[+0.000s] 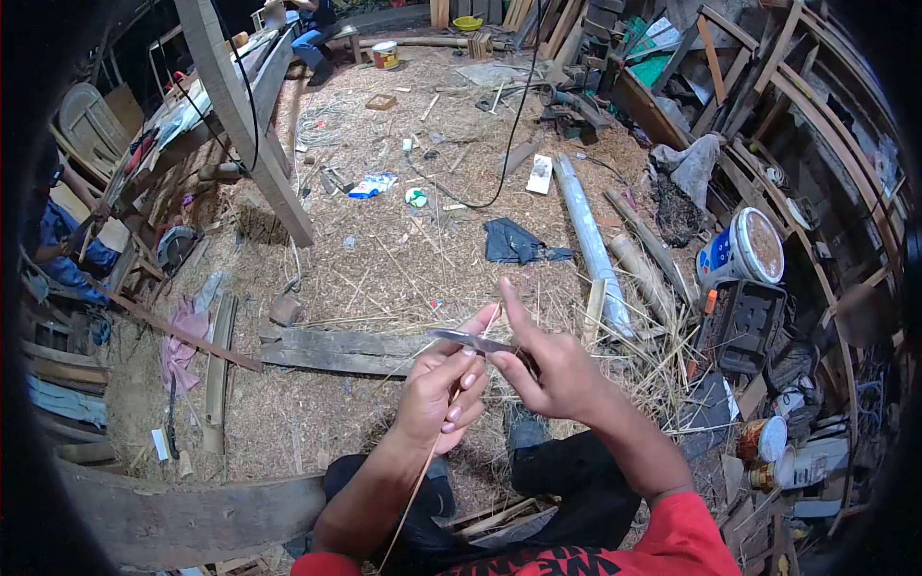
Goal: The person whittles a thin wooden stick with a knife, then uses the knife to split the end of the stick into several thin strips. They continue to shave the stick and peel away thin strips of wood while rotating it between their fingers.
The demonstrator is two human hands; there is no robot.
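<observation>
My left hand (434, 396) is closed around a long thin strip (411, 501), pale like split bamboo or cane. The strip runs from near my lap up through the fingers. In my right hand (562, 372) is a knife (463, 338), its blade pointing left across the strip just above my left thumb. The right index finger stretches forward while the thumb lies near the blade. Both hands are close together above my knees, and the fingers partly hide the knife's handle.
Shavings and loose strips cover the ground. A wooden plank (336, 351) lies ahead, and a grey pole (591, 245) stretches away on the right. A white bucket (740, 252) and a black tool case (751, 322) stand right. A wooden post (240, 125) rises left; other people sit farther off.
</observation>
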